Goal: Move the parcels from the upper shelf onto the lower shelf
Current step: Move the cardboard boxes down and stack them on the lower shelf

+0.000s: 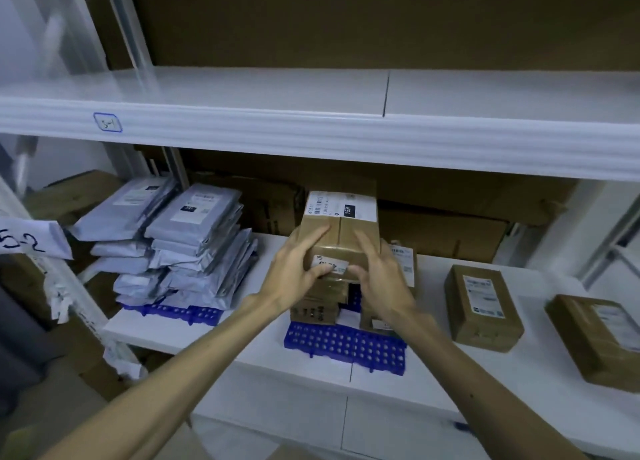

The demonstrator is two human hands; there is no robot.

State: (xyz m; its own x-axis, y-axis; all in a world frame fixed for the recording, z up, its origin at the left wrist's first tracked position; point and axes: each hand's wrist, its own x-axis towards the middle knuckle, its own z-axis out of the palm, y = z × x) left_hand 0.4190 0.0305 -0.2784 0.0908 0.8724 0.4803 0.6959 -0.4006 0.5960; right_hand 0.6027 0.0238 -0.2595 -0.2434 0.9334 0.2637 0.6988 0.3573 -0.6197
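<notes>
Head view: holding a cardboard parcel [341, 231] atop the box stack [317, 309] on the blue grid mat [346, 347], lower shelf [221, 335]. Left hand [294, 272] curled round its left side, right hand [381, 276] round its right, thumbs on the near face. Grey mailers [180, 248] left of the mat, two brown parcels [483, 307] right of it

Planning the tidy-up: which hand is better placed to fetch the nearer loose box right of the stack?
Right, probably. The right hand holds the top box on the side nearest the loose box; the left hand grips the other side and would have to cross the stack.
</notes>
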